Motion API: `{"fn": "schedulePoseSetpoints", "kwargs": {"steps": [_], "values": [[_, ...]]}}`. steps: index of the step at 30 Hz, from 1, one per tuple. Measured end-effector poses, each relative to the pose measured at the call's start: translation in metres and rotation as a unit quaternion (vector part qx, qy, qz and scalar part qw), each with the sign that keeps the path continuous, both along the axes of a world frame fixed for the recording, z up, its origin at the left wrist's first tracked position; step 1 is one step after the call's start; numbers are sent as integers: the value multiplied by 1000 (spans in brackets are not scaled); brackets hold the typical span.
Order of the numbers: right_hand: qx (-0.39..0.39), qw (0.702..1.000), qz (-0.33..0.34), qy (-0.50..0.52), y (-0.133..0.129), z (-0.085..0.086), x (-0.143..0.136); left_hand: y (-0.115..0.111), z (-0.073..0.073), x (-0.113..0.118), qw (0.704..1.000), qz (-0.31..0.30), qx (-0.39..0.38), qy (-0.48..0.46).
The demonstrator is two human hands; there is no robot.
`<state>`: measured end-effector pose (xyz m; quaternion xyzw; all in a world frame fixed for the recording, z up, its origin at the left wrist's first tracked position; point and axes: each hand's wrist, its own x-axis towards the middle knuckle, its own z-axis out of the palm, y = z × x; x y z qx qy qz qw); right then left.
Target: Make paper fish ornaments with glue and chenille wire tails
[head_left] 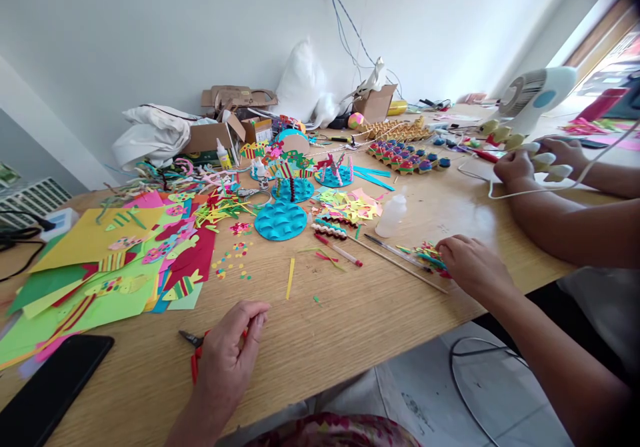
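My left hand (233, 350) rests near the table's front edge with its fingers curled closed. Beside and partly under it lie scissors (196, 352) with red handles; whether the fingers hold anything is hidden. Farther right, my right hand (473, 267) bends its closed fingers down onto a small heap of coloured paper scraps (426, 255). Close to that heap are a thin wooden stick (400, 267), a pen (383, 243) and a red pen (340, 251). Between my hands, a yellow paper strip (290, 278) and tiny green bits (316, 299) lie on the wood.
Coloured paper sheets (125, 300) and a phone (63, 383) cover the left. A blue scalloped disc (281, 221), paper decorations (293, 170) and a translucent bottle (393, 215) stand mid-table. Painted egg cartons (407, 155) lie behind. At right, another person's hands (515, 167) hold a carton strip (547, 163) near a fan (537, 93).
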<state>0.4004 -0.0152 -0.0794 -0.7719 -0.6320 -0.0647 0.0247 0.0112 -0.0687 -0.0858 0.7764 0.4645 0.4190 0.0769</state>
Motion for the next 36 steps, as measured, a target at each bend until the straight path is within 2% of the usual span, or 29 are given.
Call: {"fn": "schedulePoseSetpoints", "kwargs": {"steps": [5,8,10,12,14,16,19,24,31,36], "values": [[15,1000,-2,-23,-2,-3,4,1,0,0,1000,2,1,-2],[39,999,5,-12,-5,2,-1,1,0,1,1000,4,-1,0],[74,997,29,13,-10,8,-14,1,-1,1,1000,4,-6,2],[114,988,87,62,-19,14,-36,0,-1,1,1000,4,-6,4],[115,963,203,132,-28,16,-66,1,-1,2,1000,6,-7,4],[70,926,326,179,-35,13,-97,0,-1,2,1000,9,-9,4],[-21,899,393,193,-39,3,-135,0,0,2,1000,18,-12,5],[-86,904,394,143,-32,-9,-161,-1,-1,2,999,28,-19,5],[-47,911,403,75,-45,-9,-166,-1,0,2,999,27,-38,-9],[-50,905,406,120,-57,-11,-165,-1,2,3,999,23,-37,-12]]}}
